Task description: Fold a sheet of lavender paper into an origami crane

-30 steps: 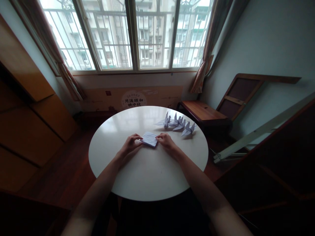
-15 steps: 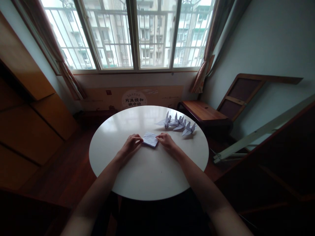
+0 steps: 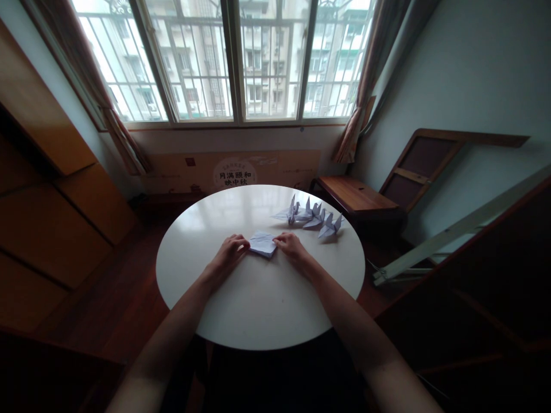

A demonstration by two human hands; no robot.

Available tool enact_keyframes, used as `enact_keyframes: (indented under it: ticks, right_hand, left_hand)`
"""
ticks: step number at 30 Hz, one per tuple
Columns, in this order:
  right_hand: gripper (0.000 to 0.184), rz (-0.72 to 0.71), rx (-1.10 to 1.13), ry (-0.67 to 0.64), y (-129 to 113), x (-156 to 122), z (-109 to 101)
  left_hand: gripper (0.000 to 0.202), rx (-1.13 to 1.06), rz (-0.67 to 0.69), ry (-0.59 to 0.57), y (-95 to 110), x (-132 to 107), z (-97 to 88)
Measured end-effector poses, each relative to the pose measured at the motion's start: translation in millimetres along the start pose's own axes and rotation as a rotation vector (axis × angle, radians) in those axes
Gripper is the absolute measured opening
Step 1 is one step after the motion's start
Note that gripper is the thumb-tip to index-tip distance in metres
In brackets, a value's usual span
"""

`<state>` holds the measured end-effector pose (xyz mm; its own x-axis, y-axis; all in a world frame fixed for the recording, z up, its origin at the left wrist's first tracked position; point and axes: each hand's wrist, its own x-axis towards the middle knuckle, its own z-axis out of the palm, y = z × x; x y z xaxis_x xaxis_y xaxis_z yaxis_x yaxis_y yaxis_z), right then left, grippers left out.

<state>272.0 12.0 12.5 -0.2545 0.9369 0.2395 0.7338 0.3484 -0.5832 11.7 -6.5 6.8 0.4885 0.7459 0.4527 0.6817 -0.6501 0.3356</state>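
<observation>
A small folded square of pale paper [image 3: 262,244] lies near the middle of the white oval table [image 3: 253,310], one corner pointing towards me. My left hand [image 3: 232,250] pinches its left corner between thumb and fingers. At the opposite corner, my right hand [image 3: 290,245] is closed on the paper's right edge. Beyond my right hand stand several folded paper cranes [image 3: 313,215] in a slanting row, close together and partly overlapping.
A wooden bench [image 3: 357,194] stands past the table's right rim. A printed board [image 3: 181,169] leans under the barred window [image 3: 271,63]. Wooden cabinets [image 3: 47,229] line the left side. A pale slanted beam [image 3: 430,255] is at the right.
The folded paper has shifted and turned very slightly between my fingers. Both hands stay nearly in place, and the cranes have not moved.
</observation>
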Motion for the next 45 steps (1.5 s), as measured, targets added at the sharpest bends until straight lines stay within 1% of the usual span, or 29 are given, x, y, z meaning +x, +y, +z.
enact_keyframes:
  ticks: [7,14,16,20,22,28,32,35,37,39,43,45]
  right_hand:
    - [0.024,-0.015,0.027,0.002,2.6,0.6,0.9]
    - [0.025,0.001,0.050,-0.003,4.6,1.5,1.5]
    - [0.024,-0.001,0.058,-0.005,5.3,1.9,2.0]
    - [0.024,-0.006,0.073,-0.004,6.4,2.5,2.5]
    - [0.025,-0.007,0.078,-0.004,6.4,2.5,2.0]
    - [0.025,0.006,0.075,-0.013,4.5,1.6,0.5]
    - [0.025,0.005,0.077,-0.015,3.1,0.5,-0.4]
    - [0.025,-0.005,0.081,-0.013,2.7,-0.1,-1.5]
    - [0.025,-0.011,0.081,-0.018,2.7,-0.3,-2.1]
    - [0.025,-0.012,0.081,-0.021,2.7,-0.2,-2.2]
    - [0.025,-0.014,0.080,-0.010,2.6,0.1,-1.6]
    - [0.025,-0.018,0.077,-0.006,2.4,0.2,-1.4]
  left_hand:
    - [0.011,-0.056,-0.050,0.018,-3.6,0.6,2.8]
    - [0.015,-0.095,-0.075,0.126,-2.9,3.0,0.6]
    - [0.016,-0.124,-0.063,0.117,-2.4,2.4,1.5]
    - [0.020,-0.155,-0.030,0.042,-2.5,0.0,4.7]
    - [0.023,-0.144,-0.037,0.017,-2.9,-0.8,5.7]
    - [0.019,-0.127,-0.081,0.037,-4.2,-0.1,5.6]
    - [0.019,-0.128,-0.133,0.037,-3.2,0.6,3.6]
    - [0.024,-0.120,-0.153,0.038,-1.7,1.0,1.4]
    - [0.030,-0.122,-0.152,0.033,-0.6,1.2,0.1]
    - [0.032,-0.123,-0.147,0.025,0.2,1.5,-0.7]
    - [0.024,-0.138,-0.165,0.030,-0.4,2.1,0.3]
    - [0.023,-0.162,-0.180,0.033,-2.4,2.4,2.1]
